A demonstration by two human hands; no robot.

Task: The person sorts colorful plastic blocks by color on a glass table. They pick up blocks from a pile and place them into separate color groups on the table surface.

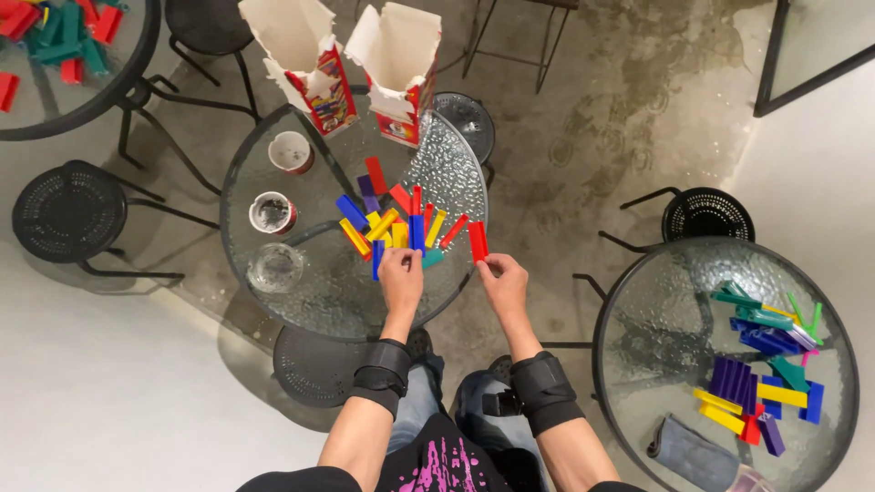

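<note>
This looks like a café or a casual seating area, not a home or a workshop. Three small round glass-topped tables stand on thin black metal legs: one in the middle, one at the lower right and one cut off at the upper left. Round black perforated metal stools sit about them, at the left, at the right and at the top. The floor is bare stained concrete beside a pale smooth strip. Two used paper cups and a glass ashtray rest on the middle table.
</note>
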